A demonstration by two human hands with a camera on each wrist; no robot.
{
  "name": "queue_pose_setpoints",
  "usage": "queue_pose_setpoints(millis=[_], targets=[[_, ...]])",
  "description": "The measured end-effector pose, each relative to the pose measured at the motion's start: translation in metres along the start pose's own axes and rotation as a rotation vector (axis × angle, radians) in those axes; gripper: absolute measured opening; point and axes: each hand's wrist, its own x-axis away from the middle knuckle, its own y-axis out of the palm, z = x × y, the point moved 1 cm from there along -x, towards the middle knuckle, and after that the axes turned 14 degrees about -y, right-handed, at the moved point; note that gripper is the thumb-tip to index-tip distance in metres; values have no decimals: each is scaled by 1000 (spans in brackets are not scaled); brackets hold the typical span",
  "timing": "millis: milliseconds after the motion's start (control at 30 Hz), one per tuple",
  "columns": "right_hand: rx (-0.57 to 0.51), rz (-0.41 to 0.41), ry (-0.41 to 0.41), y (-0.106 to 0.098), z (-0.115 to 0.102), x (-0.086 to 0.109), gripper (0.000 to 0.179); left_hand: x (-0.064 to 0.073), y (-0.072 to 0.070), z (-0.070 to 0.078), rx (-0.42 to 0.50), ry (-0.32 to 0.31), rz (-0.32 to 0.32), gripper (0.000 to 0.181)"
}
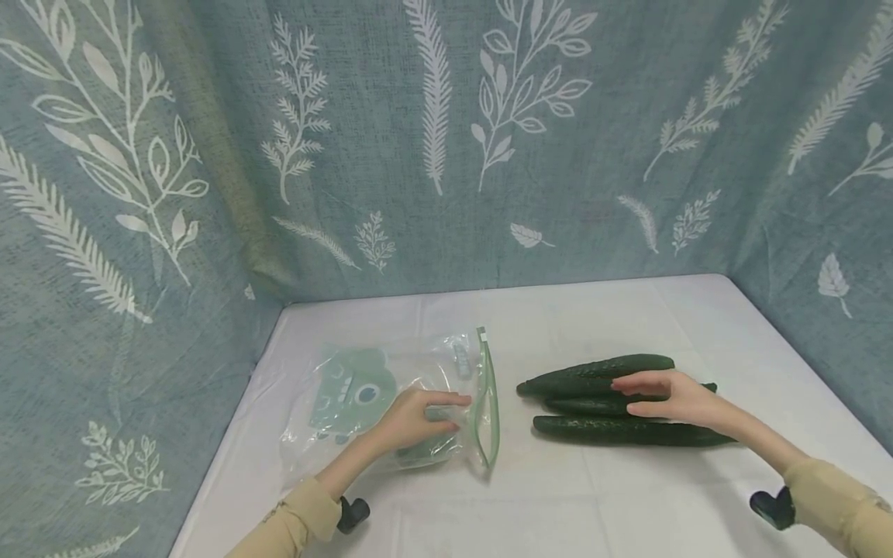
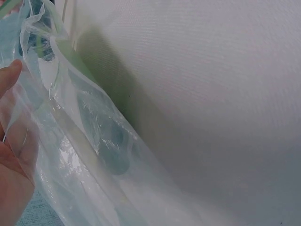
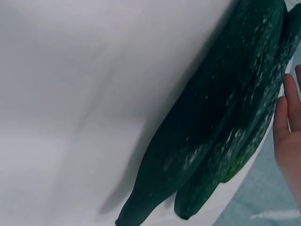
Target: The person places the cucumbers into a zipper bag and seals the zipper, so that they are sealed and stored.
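Note:
A clear zip bag (image 1: 349, 457) with a green monster print lies at left, its green-edged mouth (image 1: 494, 403) parted toward the right. My left hand (image 1: 415, 418) holds the bag near that mouth; in the left wrist view, plastic (image 2: 70, 141) covers part of the fingers, with the thumb in front. Beneath this hand a long green shape (image 1: 427, 451) shows through the bag, too blurred to name. Several dark green cucumbers (image 1: 593, 430) lie side by side at right. Over them hovers my right hand (image 1: 673, 399), fingers extended and thumb apart, holding nothing; the right wrist view shows it beside the cucumbers (image 3: 211, 117).
A white cloth (image 1: 530, 504) covers the table. Blue-green curtains (image 1: 460, 232) with white leaf patterns stand along the back and both sides. A dark wrist device (image 1: 352, 514) sits below the left cuff, another (image 1: 773, 509) by the right.

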Motion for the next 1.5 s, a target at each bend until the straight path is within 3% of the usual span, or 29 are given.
queue_pose_setpoints(millis=[367, 800, 1167, 1367, 1500], targets=[[-70, -74, 69, -17, 0, 19, 47, 0, -2, 1, 1, -7, -6, 39], [-145, -151, 10, -29, 14, 41, 40, -1, -3, 2, 2, 4, 0, 37], [-43, -213, 35, -23, 20, 44, 38, 0, -1, 0, 1, -5, -6, 38], [39, -190, 25, -19, 22, 46, 37, 0, -1, 0, 2, 0, -5, 37], [120, -165, 70, -16, 23, 51, 41, -1, -1, 0, -1, 6, 0, 37]])
